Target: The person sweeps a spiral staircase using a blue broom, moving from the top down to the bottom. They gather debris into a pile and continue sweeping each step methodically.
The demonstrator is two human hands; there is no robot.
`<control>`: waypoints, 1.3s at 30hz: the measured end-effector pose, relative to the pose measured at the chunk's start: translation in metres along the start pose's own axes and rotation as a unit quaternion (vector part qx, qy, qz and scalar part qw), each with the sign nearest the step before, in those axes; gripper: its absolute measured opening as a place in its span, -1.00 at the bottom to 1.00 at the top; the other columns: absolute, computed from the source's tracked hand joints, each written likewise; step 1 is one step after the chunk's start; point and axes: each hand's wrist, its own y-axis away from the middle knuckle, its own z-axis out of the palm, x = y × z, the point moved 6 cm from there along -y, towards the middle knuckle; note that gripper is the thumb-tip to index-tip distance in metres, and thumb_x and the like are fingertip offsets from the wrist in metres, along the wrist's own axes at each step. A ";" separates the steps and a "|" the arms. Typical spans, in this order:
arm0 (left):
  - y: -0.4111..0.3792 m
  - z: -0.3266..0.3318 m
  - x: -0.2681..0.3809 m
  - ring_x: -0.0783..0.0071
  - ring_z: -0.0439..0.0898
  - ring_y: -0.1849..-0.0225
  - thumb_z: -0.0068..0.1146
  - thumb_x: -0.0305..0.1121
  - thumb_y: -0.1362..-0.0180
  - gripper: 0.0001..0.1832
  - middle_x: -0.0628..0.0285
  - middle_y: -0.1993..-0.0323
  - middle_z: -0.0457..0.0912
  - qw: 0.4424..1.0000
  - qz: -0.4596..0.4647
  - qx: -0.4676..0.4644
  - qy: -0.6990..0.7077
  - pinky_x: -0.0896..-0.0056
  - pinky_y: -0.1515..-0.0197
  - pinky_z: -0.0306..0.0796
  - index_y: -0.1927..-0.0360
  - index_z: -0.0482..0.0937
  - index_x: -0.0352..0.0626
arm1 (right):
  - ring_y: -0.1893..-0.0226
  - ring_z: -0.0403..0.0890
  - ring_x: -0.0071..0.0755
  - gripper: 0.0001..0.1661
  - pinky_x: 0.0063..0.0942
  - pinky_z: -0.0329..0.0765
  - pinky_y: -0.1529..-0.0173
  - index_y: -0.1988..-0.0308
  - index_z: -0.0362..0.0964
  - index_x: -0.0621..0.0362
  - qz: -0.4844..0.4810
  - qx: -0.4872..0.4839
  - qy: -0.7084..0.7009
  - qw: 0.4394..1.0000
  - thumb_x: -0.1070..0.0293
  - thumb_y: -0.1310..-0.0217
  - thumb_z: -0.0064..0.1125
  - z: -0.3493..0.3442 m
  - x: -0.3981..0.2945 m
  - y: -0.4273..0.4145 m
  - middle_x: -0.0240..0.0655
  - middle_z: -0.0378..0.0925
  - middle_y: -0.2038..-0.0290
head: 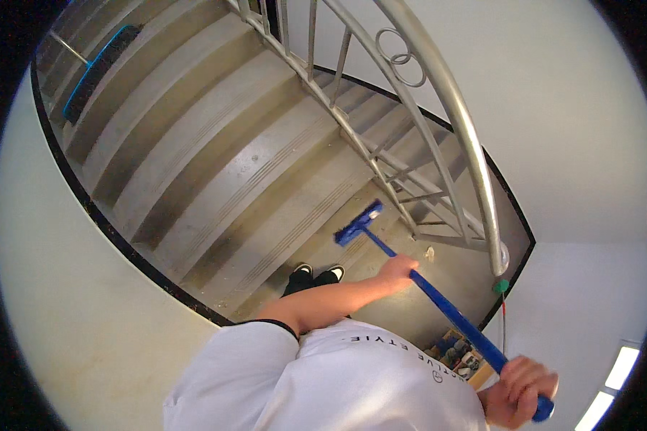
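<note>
My left hand (396, 272) grips the thin upper shaft of a blue long-handled brush (453, 315), a little above its head. Near the other end of the handle, my right hand (520, 393) is wrapped around the thick blue grip. The brush head (358, 223) is blue with dark bristles and a pale patch on it. It is over the stair treads just beyond my shoes (318, 272); whether it touches the surface I cannot tell. A small pale scrap (429, 253) lies on the landing right of the brush.
Curved concrete stairs (248, 161) spread ahead, with a metal railing (453, 97) on the right. A wide dark-bristled push broom (100, 75) rests on steps at upper left. A green object (500, 285) stands by the rail's end. A box of mixed items (458, 353) sits low right.
</note>
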 end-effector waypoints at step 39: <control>0.015 -0.104 -0.037 -0.03 0.49 0.40 0.16 -0.33 0.18 -0.85 0.02 0.55 0.48 0.988 -0.031 -0.015 -0.153 0.01 0.39 0.33 0.61 0.47 -0.17 | 0.72 0.14 -0.52 -0.75 -0.43 0.20 0.52 0.60 0.07 0.04 0.108 0.184 -0.069 0.975 0.38 -0.09 -0.10 0.012 0.043 0.056 -0.43 0.11 0.76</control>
